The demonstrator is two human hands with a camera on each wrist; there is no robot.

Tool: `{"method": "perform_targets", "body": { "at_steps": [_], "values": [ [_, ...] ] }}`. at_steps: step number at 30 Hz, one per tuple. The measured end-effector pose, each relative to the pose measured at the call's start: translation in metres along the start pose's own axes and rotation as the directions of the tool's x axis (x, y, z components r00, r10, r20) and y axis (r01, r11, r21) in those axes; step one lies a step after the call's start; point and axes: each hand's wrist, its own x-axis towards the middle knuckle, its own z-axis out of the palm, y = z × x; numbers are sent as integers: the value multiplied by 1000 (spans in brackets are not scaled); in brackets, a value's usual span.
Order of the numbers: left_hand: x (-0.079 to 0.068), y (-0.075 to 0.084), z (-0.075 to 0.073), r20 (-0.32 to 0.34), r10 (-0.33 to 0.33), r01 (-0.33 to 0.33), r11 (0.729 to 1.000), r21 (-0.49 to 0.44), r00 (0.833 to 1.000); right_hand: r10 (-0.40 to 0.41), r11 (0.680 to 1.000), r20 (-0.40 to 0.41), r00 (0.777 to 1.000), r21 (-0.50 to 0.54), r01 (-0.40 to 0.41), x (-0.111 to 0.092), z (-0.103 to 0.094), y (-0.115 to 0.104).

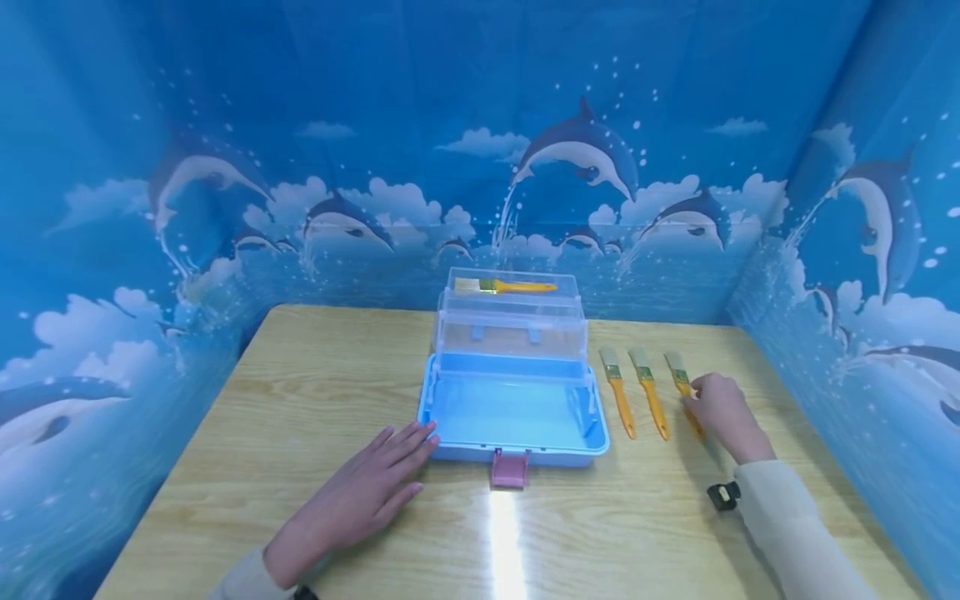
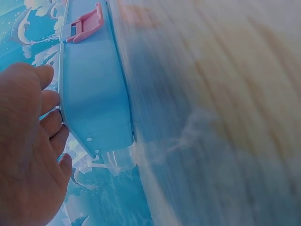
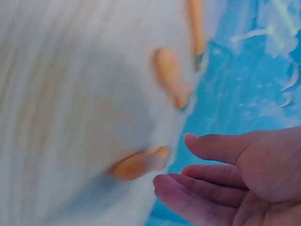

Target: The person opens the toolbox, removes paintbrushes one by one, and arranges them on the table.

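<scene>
A light blue toolbox with a raised clear tiered lid stands open at the middle of the table. One paintbrush with a yellow handle lies crosswise in the topmost clear tier. To the box's right, three more paintbrushes lie side by side, bristles pointing away. My right hand is at the handle of the rightmost paintbrush. In the right wrist view its thumb and fingertips stand apart near that handle. My left hand has its fingers extended, fingertips at the toolbox's front left corner.
The middle paintbrush and the one nearest the toolbox lie parallel. A pink latch hangs from the box front. Behind the wooden table and along both its sides hangs a blue dolphin-print curtain.
</scene>
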Motion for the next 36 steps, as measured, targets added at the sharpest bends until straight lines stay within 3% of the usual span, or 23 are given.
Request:
{"method": "perform_targets", "body": {
  "at_steps": [8,22,29,36],
  "values": [
    [0,-1,0,-12,-2,2,1000,13,1000,-37,999,-3,999,-29,37,-15,-21,-49],
    [1,1,1,-51,32,-30,999,42,998,-207,978,-92,974,-10,207,-43,-47,-128],
    [2,1,1,-19,13,-12,1000,27,1000,-363,932,-88,927,-22,363,-48,-55,-158],
    [1,1,1,-14,2,-1,1000,26,1000,-494,860,31,869,-127,494,-35,-61,-186]
  ]
}}
